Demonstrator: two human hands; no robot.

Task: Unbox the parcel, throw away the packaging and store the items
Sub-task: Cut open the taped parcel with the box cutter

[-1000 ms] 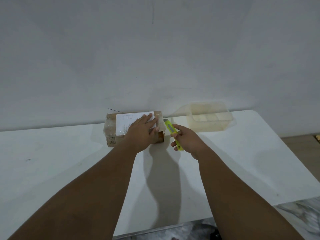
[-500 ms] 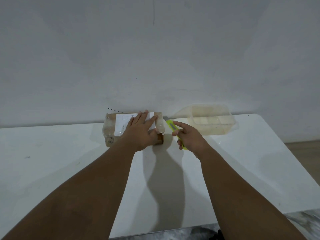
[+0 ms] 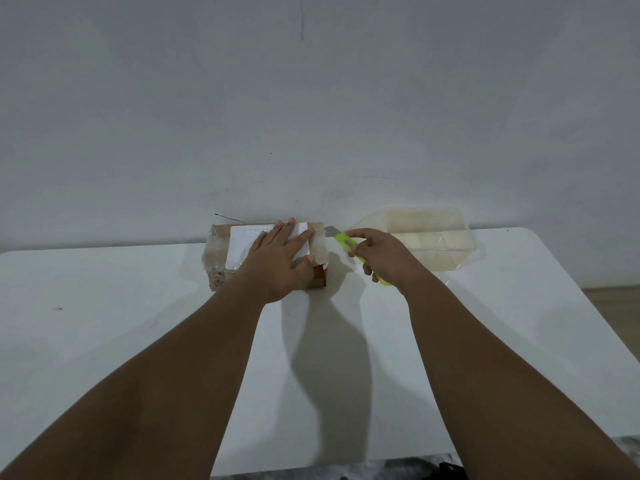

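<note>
At the worktop's far edge I pressed my left hand [image 3: 277, 263], fingers spread, flat on the parcel [image 3: 221, 252], while my right hand [image 3: 386, 258] clamped the yellow cutter [image 3: 344, 241]; a slipped blade could have cut those fingers.

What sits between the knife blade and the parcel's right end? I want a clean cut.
Nothing visible: the blade of the yellow knife in the right hand faces the parcel's bare right end. The left hand presses on top.

Wide open table [image 3: 104, 341] near and left. At the far edge the parcel [image 3: 221, 261] sits against the wall [image 3: 311, 116], the clear tub [image 3: 433, 244] to its right. The gap between those 2 is filled by the cutter [image 3: 346, 242].
</note>
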